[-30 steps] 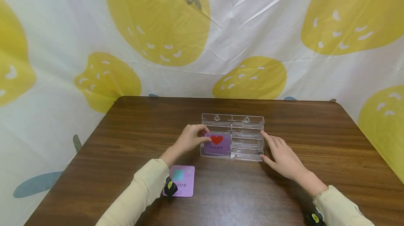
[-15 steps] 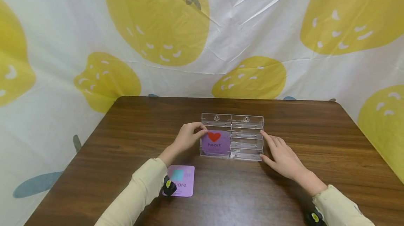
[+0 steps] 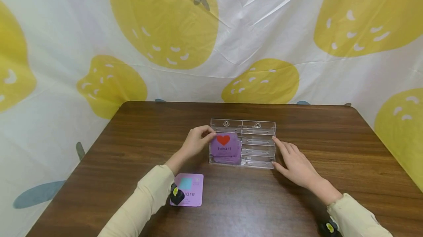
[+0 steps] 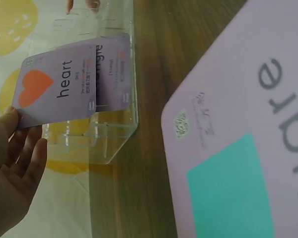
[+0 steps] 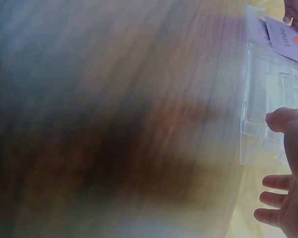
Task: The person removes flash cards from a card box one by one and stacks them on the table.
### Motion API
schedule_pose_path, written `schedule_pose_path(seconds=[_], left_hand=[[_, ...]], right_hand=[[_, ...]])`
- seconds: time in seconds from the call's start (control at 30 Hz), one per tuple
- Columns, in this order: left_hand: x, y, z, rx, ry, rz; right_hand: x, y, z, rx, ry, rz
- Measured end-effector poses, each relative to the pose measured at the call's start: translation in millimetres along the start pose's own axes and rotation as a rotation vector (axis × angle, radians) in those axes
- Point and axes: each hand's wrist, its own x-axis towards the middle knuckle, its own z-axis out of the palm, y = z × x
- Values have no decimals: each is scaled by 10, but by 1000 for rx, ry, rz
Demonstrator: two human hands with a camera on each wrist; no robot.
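My left hand (image 3: 195,142) pinches a purple heart card (image 3: 223,143) by its upper left corner, thumb in front. The card stands over the left column of a clear tiered card rack (image 3: 259,147). Behind its lower part, a second purple card (image 4: 113,74) sits in the lowest left slot; its printed word, partly covered, ends in "ngle". My right hand (image 3: 294,163) rests against the rack's right side with thumb and fingers extended. A light purple square card (image 3: 195,198) lies on the table below my left wrist, partly covered by it.
The rack stands on a dark wooden table (image 3: 251,207). Its right column (image 3: 259,152) shows bare clear tiers. A lemon-patterned cloth (image 3: 185,82) hangs behind the table's far edge.
My left hand has moved slightly up and left, lifting the heart card so the word on the card behind shows. My right hand has stayed at the rack's side.
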Motion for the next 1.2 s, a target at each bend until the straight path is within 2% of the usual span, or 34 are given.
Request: schedule_pose_path(seconds=[0.33,0.57,0.67,0.87,1.2], left_hand=[[26,85,-25,-84,1,12],[9,115,-58,-132,9,-33],[-8,107,-80,-124,17,-31],[-80,85,-161,-98,45,-16],[-259,49,-321,-85,35,-65]], right_hand=[[-13,14,-13,9,-35,15],[-14,19,-6,9,-35,15],[-14,16,-3,8,-36,13],[-12,10,-7,11,-34,14],[-8,8,-17,6,-36,17]])
